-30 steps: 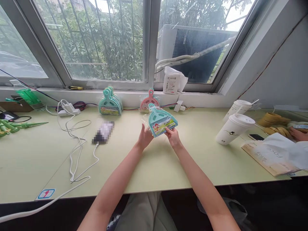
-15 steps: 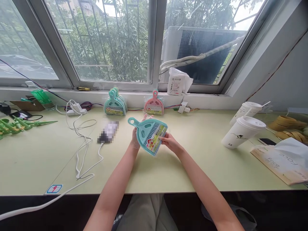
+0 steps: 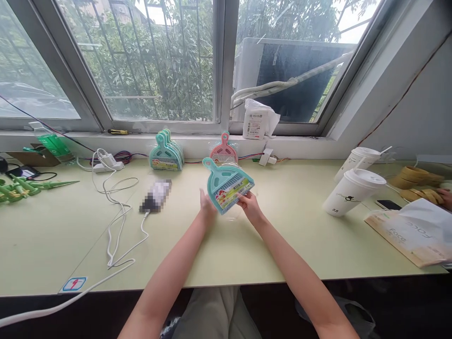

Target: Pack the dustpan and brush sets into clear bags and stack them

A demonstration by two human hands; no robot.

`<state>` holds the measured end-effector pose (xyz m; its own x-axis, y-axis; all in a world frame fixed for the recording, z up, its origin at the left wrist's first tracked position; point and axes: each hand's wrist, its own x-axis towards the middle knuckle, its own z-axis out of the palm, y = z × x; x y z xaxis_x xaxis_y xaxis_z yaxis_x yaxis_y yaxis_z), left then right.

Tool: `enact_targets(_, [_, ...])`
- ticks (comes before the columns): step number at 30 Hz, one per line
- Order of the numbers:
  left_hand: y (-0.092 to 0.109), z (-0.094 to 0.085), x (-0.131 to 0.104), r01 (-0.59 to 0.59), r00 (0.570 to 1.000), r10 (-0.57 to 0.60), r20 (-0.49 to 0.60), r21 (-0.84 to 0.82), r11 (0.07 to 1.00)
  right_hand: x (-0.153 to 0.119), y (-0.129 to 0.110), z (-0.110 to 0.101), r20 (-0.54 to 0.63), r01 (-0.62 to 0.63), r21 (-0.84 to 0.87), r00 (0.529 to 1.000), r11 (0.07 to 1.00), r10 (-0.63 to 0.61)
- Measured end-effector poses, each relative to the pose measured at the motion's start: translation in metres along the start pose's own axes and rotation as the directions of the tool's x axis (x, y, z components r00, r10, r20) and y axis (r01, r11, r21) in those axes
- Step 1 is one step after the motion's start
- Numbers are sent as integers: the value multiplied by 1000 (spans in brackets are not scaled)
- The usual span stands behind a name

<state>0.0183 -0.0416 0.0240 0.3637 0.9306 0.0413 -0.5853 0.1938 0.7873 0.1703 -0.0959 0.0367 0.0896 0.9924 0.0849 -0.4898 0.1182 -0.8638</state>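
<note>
A teal dustpan and brush set (image 3: 226,181) in clear wrap is held tilted above the table, its handle ring toward the upper left. My right hand (image 3: 250,206) pinches its lower right edge, thumb on the printed label. My left hand (image 3: 207,205) is at the set's left side, blurred and partly behind it, so its fingers are hard to make out. Behind, a pink dustpan set (image 3: 225,147) leans upright against the wall under the window. To its left stand several teal dustpan sets (image 3: 165,153) in a row.
Left on the table (image 3: 169,254) lie white cables (image 3: 120,226), a power strip (image 3: 108,165) and a blurred-out phone-like object (image 3: 155,195). Two white cups (image 3: 353,193), a paper package (image 3: 413,230) and tape rolls (image 3: 416,178) are at right, near another person's hand (image 3: 445,197).
The held dustpan set has turned flatter and shifted slightly right and up. My left hand has moved lower on its left side. A person's hand has appeared at the far right edge.
</note>
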Motion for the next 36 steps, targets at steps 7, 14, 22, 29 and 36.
enact_targets(7, [0,26,-10,-50,994,46,101,45,998,10,-6,-17,-180,71,20,981,997,-67])
enact_targets(14, [-7,34,-12,-25,1000,24,14,70,997,12,5,-17,-201,109,19,974,994,-103])
enact_targets(22, [-7,31,-11,5,1000,-5,-4,43,999,13,2,-18,-236,121,18,965,993,-113])
enact_targets(29, [-9,26,-13,27,1000,-28,3,230,973,15,4,-22,-238,79,15,968,997,-73])
enact_targets(36, [-7,18,-3,100,987,-73,-140,197,975,22,-8,-44,-74,-182,-127,982,975,174])
